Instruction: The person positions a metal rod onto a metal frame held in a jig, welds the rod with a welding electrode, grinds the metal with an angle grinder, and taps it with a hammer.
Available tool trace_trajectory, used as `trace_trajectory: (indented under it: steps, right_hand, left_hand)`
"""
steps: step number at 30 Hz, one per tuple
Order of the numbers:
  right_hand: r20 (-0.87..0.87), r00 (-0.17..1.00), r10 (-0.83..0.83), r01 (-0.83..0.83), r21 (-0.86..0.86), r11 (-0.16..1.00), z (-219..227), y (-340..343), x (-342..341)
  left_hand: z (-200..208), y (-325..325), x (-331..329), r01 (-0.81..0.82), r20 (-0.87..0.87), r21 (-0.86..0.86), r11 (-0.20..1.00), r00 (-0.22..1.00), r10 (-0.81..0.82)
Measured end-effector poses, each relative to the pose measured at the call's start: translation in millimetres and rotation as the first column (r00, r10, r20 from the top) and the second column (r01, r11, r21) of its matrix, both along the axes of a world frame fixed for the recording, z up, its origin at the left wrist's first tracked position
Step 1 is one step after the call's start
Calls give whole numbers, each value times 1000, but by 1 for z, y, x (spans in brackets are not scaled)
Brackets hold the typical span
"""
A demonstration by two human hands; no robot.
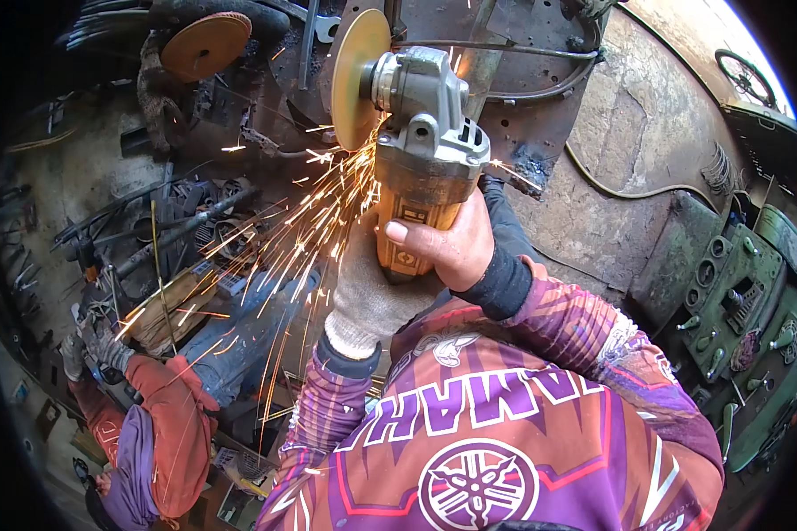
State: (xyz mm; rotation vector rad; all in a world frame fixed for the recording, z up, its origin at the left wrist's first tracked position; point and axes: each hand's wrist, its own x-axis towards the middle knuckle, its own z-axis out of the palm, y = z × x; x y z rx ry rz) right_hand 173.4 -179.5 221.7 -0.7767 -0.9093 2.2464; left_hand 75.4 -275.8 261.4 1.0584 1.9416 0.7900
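Observation:
An angle grinder [421, 150] with a grey metal head and yellow body is held over a dark steel plate [540, 97]. Its yellow-brown disc [356, 78] stands on edge and throws a fan of sparks [283, 239] down to the left. My right hand [447, 243], bare, wraps the yellow body from the right. My left hand [367, 292], in a grey knit glove, grips the body from below left. My purple and orange sleeves fill the lower middle.
Another person in an orange top and purple head cover [150, 425] crouches at lower left in gloves. Scrap metal rods and parts [177, 230] lie at left. A second grinding disc [205, 44] sits top left. A green machine [735, 310] stands at right.

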Motion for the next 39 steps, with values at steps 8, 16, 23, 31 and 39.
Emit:
trace_trajectory:
  steps: [8,16,23,31,39]
  right_hand:
    - [13,999,34,-34,-16,999,-1,-2,3]
    - [-7,1000,11,-11,-3,1000,0,-1,1]
    - [-29,999,22,-21,4,1000,2,4,-1]
    - [25,999,39,-40,21,999,0,2,2]
    - [-5,1000,-4,4,48,999,1,1,0]
  left_hand:
    - [-1,-3,6,11,-126,32,999,992,-7]
    - [-7,-9,2,72,-162,8,997,984,-69]
    - [1,5,-1,33,-14,-50,998,999,-33]
    - [15,12,10,25,-20,-22,999,999,-25]
    - [-7,-6,-1,50,-74,68,996,996,-45]
